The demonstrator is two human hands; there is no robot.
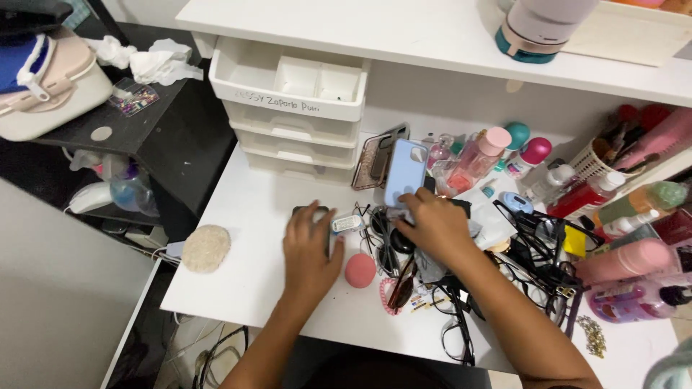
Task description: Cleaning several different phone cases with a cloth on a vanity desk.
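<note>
Counts: two hands, left (310,252), right (435,227); two phone cases, blue (405,171), clear (376,160), beside drawer unit (295,108); one pink sponge (360,270).

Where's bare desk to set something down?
Free: the white desk between the drawer unit, round beige pad and left hand; also the front edge below the pink sponge. Crowded: right of the right hand, glasses and bottles.

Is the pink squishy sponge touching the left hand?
Apart. The head view shows a strip of white desk between the pink sponge and the left hand, which lies flat on a dark object beside it.
</note>
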